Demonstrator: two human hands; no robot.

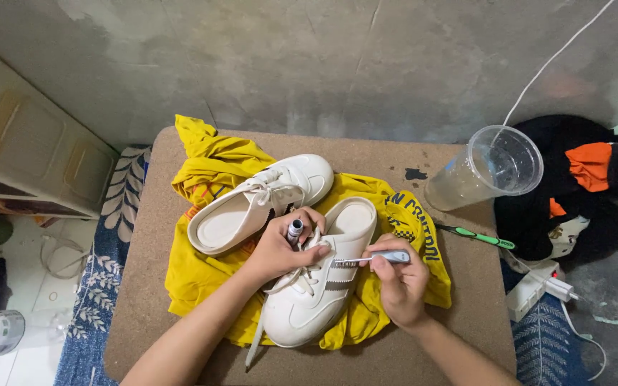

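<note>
Side stripe of the near white shoe (320, 286) under brushing, on the yellow cloth (202, 275) over the counter (466, 286).
Right hand (402, 282) grip closed on the small brush (373, 259); left hand (280, 246) grip pins the shoe and clasps a small tube (295, 230). Next move likely calls for short, steady strokes.

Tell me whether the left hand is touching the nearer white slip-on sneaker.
Touching. The head view shows the left hand resting on the nearer white slip-on sneaker, gripping its laces.
</note>
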